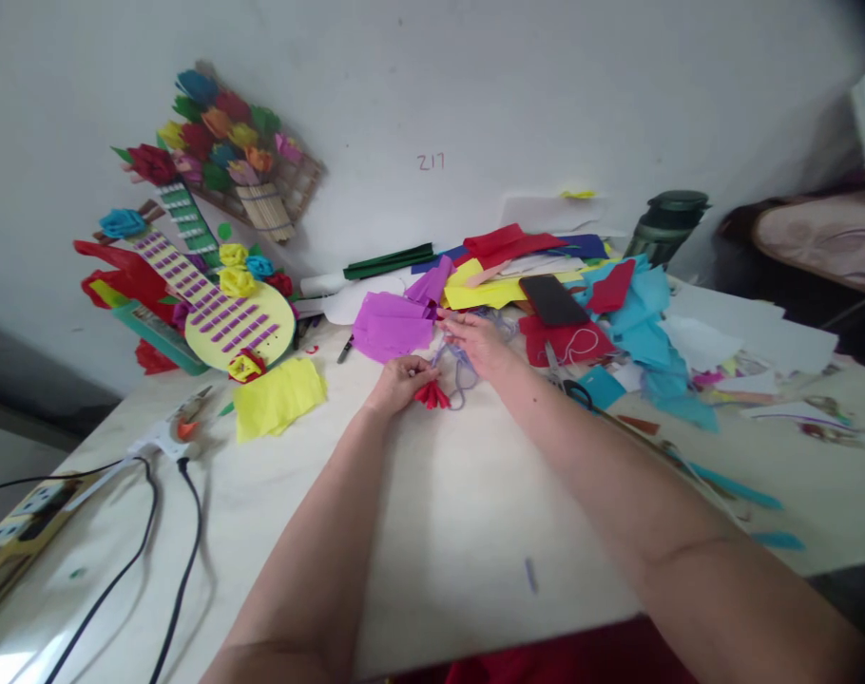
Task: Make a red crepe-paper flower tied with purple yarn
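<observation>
L hand [402, 385]: pinching red paper [432, 396]
R hand [477, 344]: by purple yarn [463, 358], grip unclear
Paper: prob. crushes easily, pinch lightly

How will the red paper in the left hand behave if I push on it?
The red paper looks thin and pleated, so it would probably crumple rather than resist. Such a small bunch is likely very light. Its flared ends, sticking out past the left hand, would probably bend or splay.
</observation>
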### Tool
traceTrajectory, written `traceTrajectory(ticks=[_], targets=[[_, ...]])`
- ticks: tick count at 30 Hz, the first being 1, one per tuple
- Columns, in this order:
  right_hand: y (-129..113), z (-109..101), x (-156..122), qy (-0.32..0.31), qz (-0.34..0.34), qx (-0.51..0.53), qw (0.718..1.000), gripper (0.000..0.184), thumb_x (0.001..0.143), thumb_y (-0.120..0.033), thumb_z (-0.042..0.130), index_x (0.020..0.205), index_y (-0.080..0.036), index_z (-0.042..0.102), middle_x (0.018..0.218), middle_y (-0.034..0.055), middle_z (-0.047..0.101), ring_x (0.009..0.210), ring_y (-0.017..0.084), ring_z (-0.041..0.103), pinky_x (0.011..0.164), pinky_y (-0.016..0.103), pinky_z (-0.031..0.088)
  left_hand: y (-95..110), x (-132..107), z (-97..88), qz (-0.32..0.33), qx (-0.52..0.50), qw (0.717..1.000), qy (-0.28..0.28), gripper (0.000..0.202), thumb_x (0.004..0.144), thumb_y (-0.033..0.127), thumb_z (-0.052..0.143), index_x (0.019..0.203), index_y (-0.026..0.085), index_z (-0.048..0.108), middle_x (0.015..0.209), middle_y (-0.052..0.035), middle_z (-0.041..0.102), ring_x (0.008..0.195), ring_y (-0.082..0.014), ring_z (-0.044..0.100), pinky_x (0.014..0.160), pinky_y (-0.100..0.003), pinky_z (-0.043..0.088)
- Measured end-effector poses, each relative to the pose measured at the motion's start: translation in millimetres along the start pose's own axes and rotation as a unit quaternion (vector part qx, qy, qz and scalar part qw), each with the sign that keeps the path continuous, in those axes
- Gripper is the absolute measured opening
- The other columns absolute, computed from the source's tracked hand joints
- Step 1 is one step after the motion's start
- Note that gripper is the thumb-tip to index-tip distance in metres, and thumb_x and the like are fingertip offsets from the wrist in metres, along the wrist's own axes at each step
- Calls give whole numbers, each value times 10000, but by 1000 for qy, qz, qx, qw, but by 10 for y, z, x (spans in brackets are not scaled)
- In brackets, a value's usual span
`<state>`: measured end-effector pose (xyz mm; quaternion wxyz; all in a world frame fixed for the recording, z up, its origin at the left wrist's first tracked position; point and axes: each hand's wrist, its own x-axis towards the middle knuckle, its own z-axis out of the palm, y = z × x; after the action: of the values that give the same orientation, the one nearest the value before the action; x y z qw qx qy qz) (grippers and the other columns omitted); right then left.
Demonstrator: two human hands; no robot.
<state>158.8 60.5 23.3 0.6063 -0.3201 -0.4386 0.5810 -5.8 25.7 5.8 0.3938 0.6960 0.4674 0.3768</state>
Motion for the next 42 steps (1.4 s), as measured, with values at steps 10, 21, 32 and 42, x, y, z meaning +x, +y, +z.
traceTrajectory(ticks=[10, 21, 32, 42], targets=[[-142, -309, 120, 108, -121, -340, 926, 220, 750, -335, 529, 603, -181, 580, 894, 48, 659, 915, 186, 576, 858, 317, 410, -25, 46, -13, -5, -228, 968, 103, 293, 649, 384, 684, 645, 173, 483, 528, 40, 491, 469, -68, 424, 489, -213, 331], [-351, -202, 24, -53, 25, -490, 870, 328, 744, -370, 622, 491, -163, 591, 468, 46, 599, 455, 134, 545, 501, 257, 403, 24, -38, -217, -40, -430, 889, 149, 165, 759, 283, 574, 732, 167, 461, 639, 21, 541, 385, -11, 323, 339, -149, 213], [-1158, -446, -129, -48, 193, -777, 597, 121, 736, -176, 605, 660, -105, 668, 523, 74, 633, 568, 175, 638, 632, 274, 481, -119, 24, -91, -48, -460, 856, 229, 170, 658, 166, 684, 673, 143, 516, 639, -40, 651, 542, -102, 598, 542, -203, 499], [-947, -713, -755, -41, 212, -810, 546, 313, 653, -216, 651, 942, -104, 697, 849, 174, 693, 903, 290, 653, 794, 381, 490, -102, -28, 116, -46, -359, 890, 277, 278, 537, 237, 750, 579, 150, 489, 456, 29, 517, 405, -60, 446, 411, -174, 315]])
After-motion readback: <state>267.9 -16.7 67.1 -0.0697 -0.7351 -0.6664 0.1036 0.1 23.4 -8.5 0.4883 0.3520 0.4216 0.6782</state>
